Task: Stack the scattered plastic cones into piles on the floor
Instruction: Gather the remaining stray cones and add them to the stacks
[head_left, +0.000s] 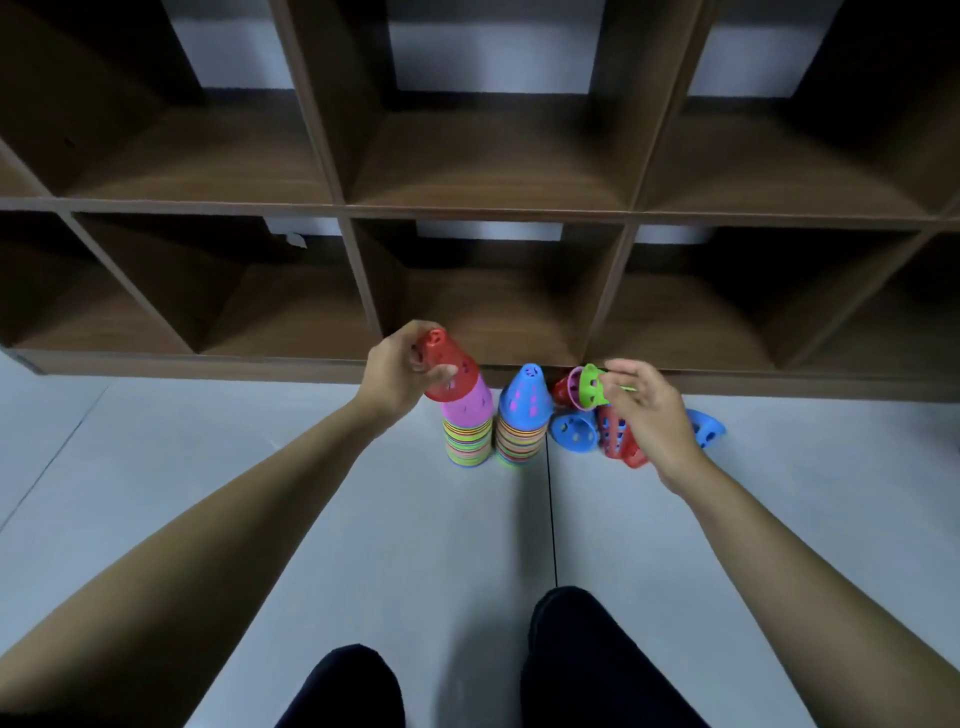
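Two piles of nested coloured cones stand side by side on the grey floor. The left pile (467, 434) is topped by a pink cone, and my left hand (400, 374) grips a red cone (449, 371) tilted over its top. The right pile (522, 431) ends in a blue cone. My right hand (647, 410) pinches a green cone (592, 393) above several loose cones lying on their sides: a blue one (571, 432), a red one (618, 439), another blue one (706, 428) and a red one (562, 389) behind.
A dark brown shelf unit (493, 213) with open compartments stands right behind the cones, its base touching the floor. My dark-clad knees (587, 660) are at the bottom of the view. A floor seam (551, 519) runs from the piles toward me.
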